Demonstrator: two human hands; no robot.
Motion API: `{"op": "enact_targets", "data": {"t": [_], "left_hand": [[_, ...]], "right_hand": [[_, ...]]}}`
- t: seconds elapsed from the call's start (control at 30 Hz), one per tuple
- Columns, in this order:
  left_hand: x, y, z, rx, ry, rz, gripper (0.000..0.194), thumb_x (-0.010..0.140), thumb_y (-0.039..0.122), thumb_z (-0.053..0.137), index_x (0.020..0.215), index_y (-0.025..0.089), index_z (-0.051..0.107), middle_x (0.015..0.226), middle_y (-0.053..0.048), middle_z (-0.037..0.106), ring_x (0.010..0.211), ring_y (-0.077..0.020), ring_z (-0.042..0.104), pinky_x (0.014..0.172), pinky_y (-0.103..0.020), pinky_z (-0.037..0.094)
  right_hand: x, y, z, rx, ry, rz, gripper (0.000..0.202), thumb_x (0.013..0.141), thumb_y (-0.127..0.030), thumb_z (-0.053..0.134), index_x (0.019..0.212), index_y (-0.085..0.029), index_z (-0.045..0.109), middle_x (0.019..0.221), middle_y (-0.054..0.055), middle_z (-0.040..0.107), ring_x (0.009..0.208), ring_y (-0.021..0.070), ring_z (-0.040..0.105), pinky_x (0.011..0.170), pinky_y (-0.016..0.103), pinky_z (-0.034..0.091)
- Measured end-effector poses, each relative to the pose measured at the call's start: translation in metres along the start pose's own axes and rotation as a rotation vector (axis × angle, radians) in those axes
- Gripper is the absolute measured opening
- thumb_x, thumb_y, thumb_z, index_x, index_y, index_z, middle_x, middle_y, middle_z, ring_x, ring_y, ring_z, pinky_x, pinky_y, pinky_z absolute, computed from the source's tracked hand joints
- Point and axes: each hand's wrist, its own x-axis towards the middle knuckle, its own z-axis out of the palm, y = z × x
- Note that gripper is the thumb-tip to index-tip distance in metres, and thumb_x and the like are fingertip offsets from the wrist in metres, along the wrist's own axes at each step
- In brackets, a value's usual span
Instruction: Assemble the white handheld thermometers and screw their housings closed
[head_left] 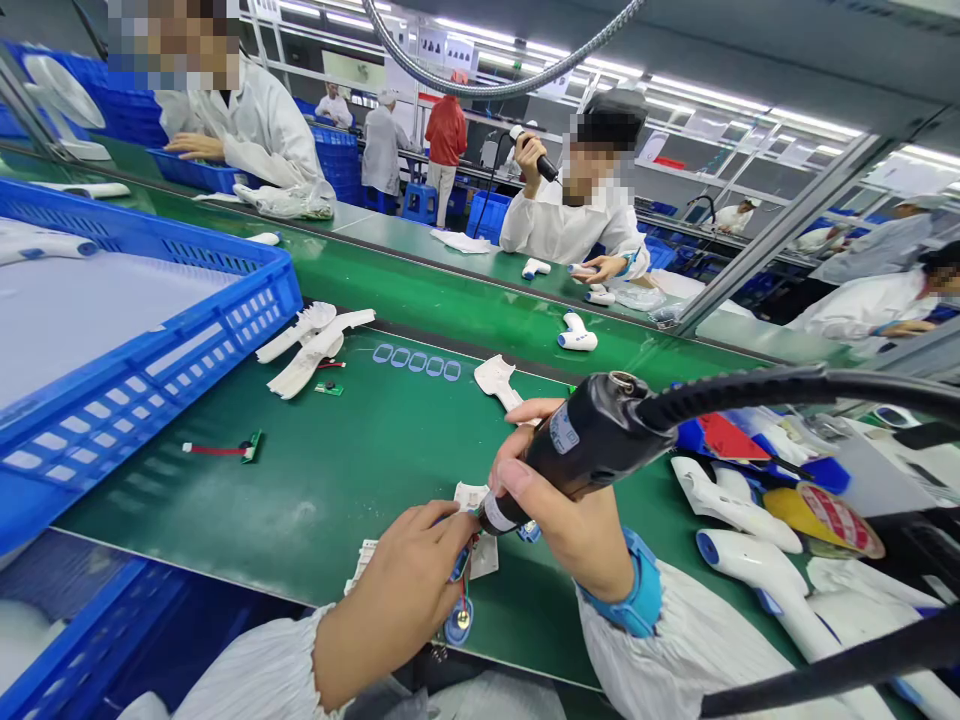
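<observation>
My right hand is wrapped round a black electric screwdriver, which slants down to the left with its cable leading off to the right. The screwdriver's nose meets the work at the fingertips of my left hand. That hand is closed on a white plastic housing with wired parts, mostly hidden beneath the fingers. A round blue-rimmed part hangs below on red wires. Another white shell piece shows partly behind my left hand. A white half shell lies just beyond the screwdriver.
A large blue crate borders the left side. White shells, a small circuit board with red wire and blue frames lie on the green bench. White-and-blue thermometer-like devices pile up at right. Co-workers sit across the green conveyor.
</observation>
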Motion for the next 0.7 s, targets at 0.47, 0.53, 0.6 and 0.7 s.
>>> {"op": "enact_targets", "data": {"t": [0.47, 0.53, 0.6, 0.7], "left_hand": [[-0.001, 0.001, 0.001, -0.024, 0.028, 0.007, 0.039, 0.076, 0.002, 0.047, 0.110, 0.022, 0.046, 0.107, -0.003, 0.062, 0.100, -0.0214, 0.053, 0.081, -0.037, 0.048], [-0.002, 0.000, 0.002, -0.017, 0.030, 0.008, 0.038, 0.076, 0.002, 0.046, 0.108, 0.022, 0.046, 0.107, -0.003, 0.062, 0.100, -0.0215, 0.053, 0.081, -0.037, 0.048], [-0.001, -0.001, 0.003, 0.003, 0.033, 0.006, 0.034, 0.076, 0.003, 0.046, 0.105, 0.021, 0.047, 0.107, -0.004, 0.062, 0.100, -0.0220, 0.054, 0.081, -0.038, 0.048], [-0.002, -0.004, 0.006, 0.019, 0.030, -0.004, 0.032, 0.077, 0.004, 0.045, 0.103, 0.021, 0.048, 0.106, -0.005, 0.061, 0.099, -0.0221, 0.055, 0.081, -0.038, 0.048]], "right_hand": [[0.001, 0.005, -0.003, -0.039, -0.033, 0.024, 0.020, 0.076, -0.028, 0.061, 0.063, -0.020, 0.048, 0.057, -0.003, 0.050, 0.052, 0.0143, 0.050, 0.048, 0.029, 0.040], [0.001, 0.007, -0.003, -0.022, -0.026, 0.027, 0.020, 0.076, -0.028, 0.061, 0.063, -0.020, 0.048, 0.058, -0.003, 0.051, 0.052, 0.0140, 0.051, 0.048, 0.029, 0.040], [0.000, 0.010, -0.003, 0.009, -0.008, 0.022, 0.018, 0.077, -0.028, 0.062, 0.066, -0.020, 0.049, 0.058, -0.004, 0.052, 0.052, 0.0137, 0.051, 0.049, 0.029, 0.041], [-0.003, 0.011, -0.006, 0.072, 0.035, 0.014, 0.014, 0.077, -0.027, 0.063, 0.074, -0.021, 0.051, 0.059, -0.005, 0.054, 0.053, 0.0132, 0.052, 0.051, 0.029, 0.043]]}}
